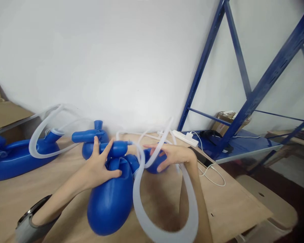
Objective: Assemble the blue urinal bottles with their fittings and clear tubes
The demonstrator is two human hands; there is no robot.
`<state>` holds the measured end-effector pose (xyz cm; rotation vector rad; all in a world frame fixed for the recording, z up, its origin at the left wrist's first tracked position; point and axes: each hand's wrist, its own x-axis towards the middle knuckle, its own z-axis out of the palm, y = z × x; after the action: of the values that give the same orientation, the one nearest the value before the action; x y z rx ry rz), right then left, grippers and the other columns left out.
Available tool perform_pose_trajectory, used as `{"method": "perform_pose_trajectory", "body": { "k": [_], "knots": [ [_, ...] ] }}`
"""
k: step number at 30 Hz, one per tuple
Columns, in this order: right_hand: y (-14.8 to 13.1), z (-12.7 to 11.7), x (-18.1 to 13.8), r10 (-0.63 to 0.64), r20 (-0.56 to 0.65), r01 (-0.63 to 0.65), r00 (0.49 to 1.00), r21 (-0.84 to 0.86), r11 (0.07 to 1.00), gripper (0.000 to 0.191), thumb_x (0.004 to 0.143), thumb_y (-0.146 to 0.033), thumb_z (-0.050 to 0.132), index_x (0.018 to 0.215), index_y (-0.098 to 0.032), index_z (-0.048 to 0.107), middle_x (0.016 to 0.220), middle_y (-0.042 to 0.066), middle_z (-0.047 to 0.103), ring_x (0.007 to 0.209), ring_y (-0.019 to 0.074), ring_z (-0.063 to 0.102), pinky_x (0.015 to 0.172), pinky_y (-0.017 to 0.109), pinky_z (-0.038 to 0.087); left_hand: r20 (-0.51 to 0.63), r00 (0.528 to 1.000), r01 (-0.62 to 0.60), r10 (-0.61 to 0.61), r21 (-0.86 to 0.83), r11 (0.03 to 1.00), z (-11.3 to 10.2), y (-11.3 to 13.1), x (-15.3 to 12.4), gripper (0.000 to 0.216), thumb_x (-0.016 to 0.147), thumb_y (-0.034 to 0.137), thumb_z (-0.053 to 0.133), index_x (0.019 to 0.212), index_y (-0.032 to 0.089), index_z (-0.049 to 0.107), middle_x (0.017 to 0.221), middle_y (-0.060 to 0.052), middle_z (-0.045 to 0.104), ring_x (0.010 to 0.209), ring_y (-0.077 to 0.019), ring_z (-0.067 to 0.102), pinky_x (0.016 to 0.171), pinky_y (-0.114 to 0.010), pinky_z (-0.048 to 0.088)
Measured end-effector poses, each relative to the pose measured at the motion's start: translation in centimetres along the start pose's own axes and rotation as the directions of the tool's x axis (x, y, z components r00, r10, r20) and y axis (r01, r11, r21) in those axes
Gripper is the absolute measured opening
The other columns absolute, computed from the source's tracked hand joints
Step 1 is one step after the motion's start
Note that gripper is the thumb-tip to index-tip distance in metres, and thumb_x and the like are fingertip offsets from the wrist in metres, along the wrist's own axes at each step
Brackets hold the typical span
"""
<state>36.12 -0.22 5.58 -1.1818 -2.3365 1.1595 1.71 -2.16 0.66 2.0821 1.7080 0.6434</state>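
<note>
Left hand [97,172] laid over the neck of a near blue bottle [110,206], fingers splayed, thumb against its upper side; no firm grasp is seen. Right hand [176,155] half curled beside a rounder blue bottle [154,168], with a looped translucent hose [137,194] passed close in front; whether hose or bottle is pinched cannot be told. The near bottle is laid over the wooden table [228,206], between the forearms, rounded end toward the wearer.

Main risk, as judged: the wide hose loop is hung across the right forearm — if that arm is drawn back, the hose may be snagged and the bottles tugged askew. The near bottle, rounded and apparently only lightly steadied, could be rolled.

Around: another blue piece [82,136] is crowded against the left fingertips. Far left, a long blue bottle [22,160] is set before a cardboard box [10,114]. Rightward, a power strip [184,137], black slab [200,157] and white cable [221,185] are strewn — sideways room is limited there. Beyond, a blue rack [258,91] is placed.
</note>
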Motion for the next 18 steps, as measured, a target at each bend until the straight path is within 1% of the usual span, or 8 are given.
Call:
{"method": "perform_pose_trajectory", "body": {
  "k": [2, 4, 5, 8, 11, 13, 15, 18],
  "knots": [
    [0.6, 0.2, 1.4, -0.044, -0.03, 0.039, 0.999, -0.159, 0.987, 0.094, 0.063, -0.033, 0.098, 0.15, -0.033, 0.062, 0.149, 0.007, 0.062, 0.142, 0.0332, 0.054, 0.123, 0.045, 0.041, 0.026, 0.999, -0.04, 0.04, 0.001, 0.999, -0.1, -1.5, -0.6, 0.121, 0.071, 0.046, 0.084, 0.171, 0.04, 0.017, 0.172, -0.018, -0.036, 0.12, -0.0439, 0.073, 0.099, -0.049, 0.062],
    [1.3, 0.5, 2.8, -0.049, -0.054, 0.032, 0.997, -0.276, 0.961, 0.085, 0.059, -0.033, 0.1, 0.139, -0.034, 0.071, 0.15, 0.005, 0.06, 0.146, 0.0359, 0.048, 0.126, 0.049, 0.035, -0.007, 0.997, -0.074, 0.074, 0.041, 0.996, 0.1, -2.8, -1.1, 0.118, 0.072, 0.035, 0.081, 0.171, 0.039, 0.017, 0.173, -0.018, -0.033, 0.127, -0.0455, 0.069, 0.098, -0.05, 0.063],
    [1.6, 0.8, 3.6, -0.053, -0.061, 0.033, 0.997, -0.295, 0.955, 0.08, 0.057, -0.034, 0.1, 0.133, -0.033, 0.074, 0.147, 0.005, 0.062, 0.144, 0.0364, 0.049, 0.125, 0.049, 0.036, -0.045, 0.995, -0.085, 0.088, 0.063, 0.994, 0.3, -3.3, -1.3, 0.116, 0.073, 0.031, 0.08, 0.171, 0.037, 0.018, 0.174, -0.02, -0.031, 0.131, -0.0476, 0.066, 0.098, -0.052, 0.062],
    [2.3, 1.7, 5.7, -0.092, -0.083, 0.072, 0.992, -0.214, 0.974, 0.061, 0.058, -0.033, 0.099, 0.115, -0.027, 0.076, 0.127, 0.005, 0.071, 0.125, 0.0324, 0.062, 0.114, 0.046, 0.047, -0.187, 0.977, -0.088, 0.106, 0.103, 0.991, 0.9, -4.0, -1.5, 0.106, 0.079, 0.027, 0.075, 0.171, 0.03, 0.022, 0.176, -0.024, -0.02, 0.146, -0.0541, 0.049, 0.103, -0.059, 0.058],
    [2.5, 2.2, 6.7, -0.115, -0.13, 0.096, 0.985, -0.145, 0.985, 0.043, 0.064, -0.032, 0.094, 0.101, -0.024, 0.074, 0.108, 0.003, 0.074, 0.107, 0.0278, 0.067, 0.103, 0.042, 0.053, -0.28, 0.954, -0.085, 0.105, 0.081, 0.993, 1.4, -3.9, -1.4, 0.092, 0.085, 0.025, 0.069, 0.168, 0.026, 0.03, 0.178, -0.023, -0.005, 0.157, -0.0534, 0.031, 0.11, -0.062, 0.054],
    [2.6, 2.0, 6.4, -0.132, -0.173, 0.11, 0.976, -0.131, 0.985, 0.04, 0.069, -0.036, 0.092, 0.101, -0.024, 0.072, 0.109, 0.003, 0.074, 0.109, 0.0276, 0.067, 0.105, 0.042, 0.052, -0.316, 0.943, -0.091, 0.1, 0.044, 0.995, 1.4, -3.8, -1.3, 0.085, 0.086, 0.022, 0.066, 0.165, 0.027, 0.037, 0.178, -0.021, 0.002, 0.158, -0.05, 0.032, 0.11, -0.059, 0.055],
    [2.6, 1.2, 5.4, -0.152, -0.25, 0.126, 0.956, -0.118, 0.985, 0.042, 0.074, -0.043, 0.089, 0.107, -0.024, 0.071, 0.118, 0.005, 0.073, 0.116, 0.0284, 0.065, 0.111, 0.044, 0.049, -0.344, 0.934, -0.099, 0.1, 0.02, 0.995, 0.8, -3.8, -1.1, 0.081, 0.085, 0.021, 0.065, 0.162, 0.027, 0.043, 0.178, -0.019, 0.008, 0.157, -0.0468, 0.036, 0.108, -0.056, 0.057],
    [2.6, -0.1, 3.3, -0.164, -0.433, 0.145, 0.886, -0.078, 0.986, 0.048, 0.081, -0.05, 0.082, 0.119, -0.025, 0.066, 0.13, 0.007, 0.07, 0.126, 0.0298, 0.062, 0.117, 0.047, 0.045, -0.375, 0.92, -0.106, 0.112, 0.037, 0.994, -1.4, -4.4, -1.0, 0.077, 0.083, 0.022, 0.065, 0.159, 0.028, 0.048, 0.176, -0.018, 0.019, 0.154, -0.046, 0.042, 0.112, -0.058, 0.053]
  ]
}}
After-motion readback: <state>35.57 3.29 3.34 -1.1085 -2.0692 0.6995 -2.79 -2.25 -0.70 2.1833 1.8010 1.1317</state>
